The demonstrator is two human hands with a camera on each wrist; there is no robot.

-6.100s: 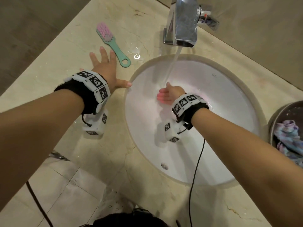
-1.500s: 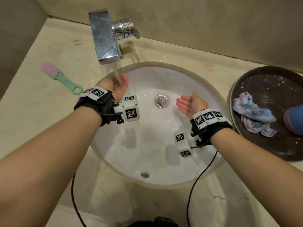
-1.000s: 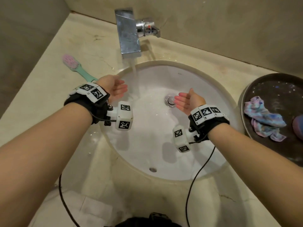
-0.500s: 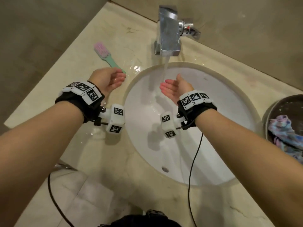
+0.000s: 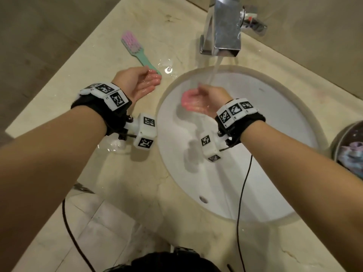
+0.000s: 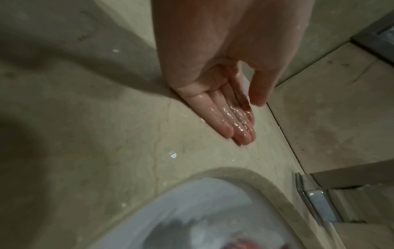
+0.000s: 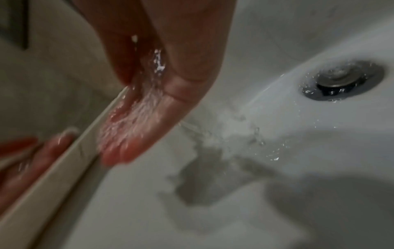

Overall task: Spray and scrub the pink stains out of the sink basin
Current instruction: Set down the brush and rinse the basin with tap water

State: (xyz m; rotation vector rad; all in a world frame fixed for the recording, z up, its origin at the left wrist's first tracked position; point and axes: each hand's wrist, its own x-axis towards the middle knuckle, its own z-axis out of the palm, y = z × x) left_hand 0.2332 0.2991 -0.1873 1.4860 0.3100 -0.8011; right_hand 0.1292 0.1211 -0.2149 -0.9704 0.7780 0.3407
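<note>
Sink basin [image 5: 275, 134] lies beneath your right hand [image 5: 198, 100], cupped loosely under the tap's [image 5: 225, 30] stream. Your left hand [image 6: 217, 94], seen from its wrist, hovers flat-fingered and wet over the worktop [image 6: 106, 134]. From the right wrist, water runs off your fingers [image 7: 136, 131] toward the drain [image 7: 343, 80].

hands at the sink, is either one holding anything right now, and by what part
Nothing is held. The right hand is cupped open under the faucet stream, only catching water; the left hand is open over the counter, short of the brush.
</note>
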